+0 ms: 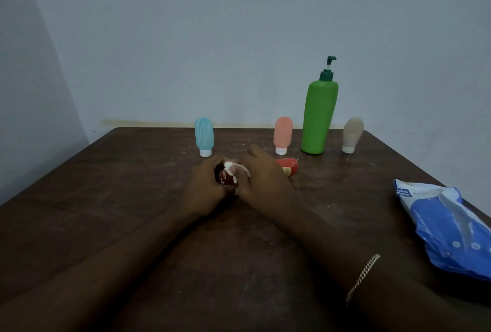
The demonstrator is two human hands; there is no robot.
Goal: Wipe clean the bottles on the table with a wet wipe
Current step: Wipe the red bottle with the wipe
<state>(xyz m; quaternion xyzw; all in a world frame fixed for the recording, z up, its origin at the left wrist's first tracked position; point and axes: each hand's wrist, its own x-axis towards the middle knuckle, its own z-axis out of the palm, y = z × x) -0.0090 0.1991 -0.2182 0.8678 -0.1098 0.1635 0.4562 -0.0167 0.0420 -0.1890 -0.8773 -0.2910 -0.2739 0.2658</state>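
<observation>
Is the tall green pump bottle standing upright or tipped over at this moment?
Upright. The green pump bottle stands on its base on the table near the back edge, pump head on top, touched by neither hand.

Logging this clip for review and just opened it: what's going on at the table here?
A person is wiping a red bottle that lies on its side on the dark wooden table. The left hand grips one end, and the right hand presses a white wet wipe against it. Behind stand a blue tube, a pink tube, a green pump bottle and a beige tube. A blue wipes pack lies at right.
</observation>
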